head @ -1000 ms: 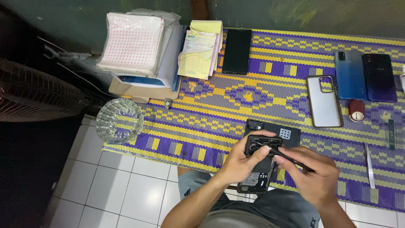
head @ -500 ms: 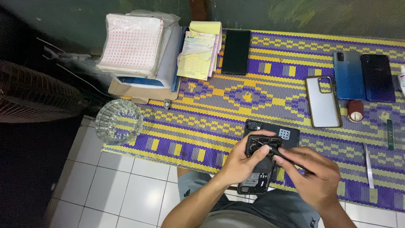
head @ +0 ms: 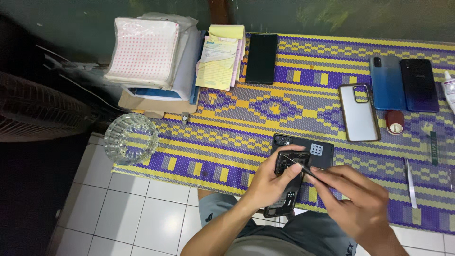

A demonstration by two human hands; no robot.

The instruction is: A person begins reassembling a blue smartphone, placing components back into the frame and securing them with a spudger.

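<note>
My left hand (head: 268, 182) grips an opened black phone (head: 286, 182) with its back removed, held upright over my lap at the mat's near edge. My right hand (head: 353, 204) holds a thin dark tool (head: 303, 167), whose tip rests on the upper part of the phone's inside. Right behind the phone a black back cover (head: 317, 152) lies flat on the mat.
On the purple and yellow woven mat (head: 237, 123) lie a black phone (head: 261, 58), a clear phone case (head: 359, 113), a blue phone (head: 386, 81), a dark phone (head: 419, 84) and a small red round thing (head: 394, 122). Paper stacks (head: 144, 54) and a glass bowl (head: 130, 137) sit left.
The tool tip has shifted slightly on the phone's upper part. Both hands stay nearly in place.
</note>
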